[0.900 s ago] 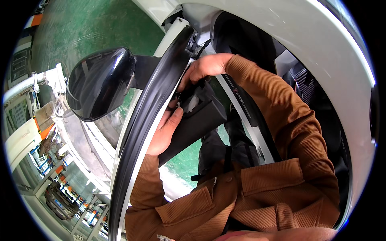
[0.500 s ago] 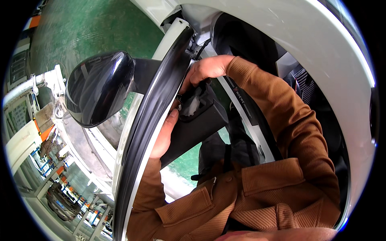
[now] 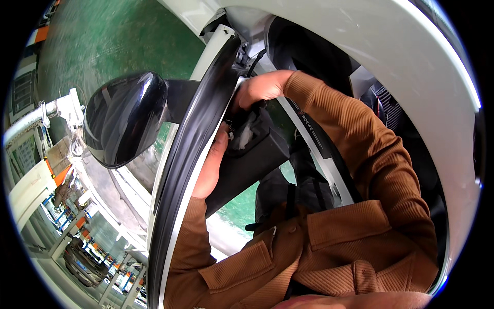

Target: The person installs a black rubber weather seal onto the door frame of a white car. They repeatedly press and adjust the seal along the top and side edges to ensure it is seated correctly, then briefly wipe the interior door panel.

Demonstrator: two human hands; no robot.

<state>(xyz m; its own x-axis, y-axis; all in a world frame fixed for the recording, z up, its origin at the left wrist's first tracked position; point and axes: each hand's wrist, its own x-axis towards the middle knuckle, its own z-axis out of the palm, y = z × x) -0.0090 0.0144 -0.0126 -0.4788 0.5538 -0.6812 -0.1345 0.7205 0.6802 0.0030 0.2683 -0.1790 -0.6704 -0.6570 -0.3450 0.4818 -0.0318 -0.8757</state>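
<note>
One left hand (image 3: 208,172) and one right hand (image 3: 263,87) reach to the black door panel (image 3: 247,167), beside the door frame (image 3: 188,144); whether their fingers (partly hidden) grasp something, I cannot tell.

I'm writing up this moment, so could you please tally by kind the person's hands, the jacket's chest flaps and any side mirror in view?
Left hand and right hand: 2
Left chest flap and right chest flap: 2
Black side mirror: 1
Total: 5
</note>
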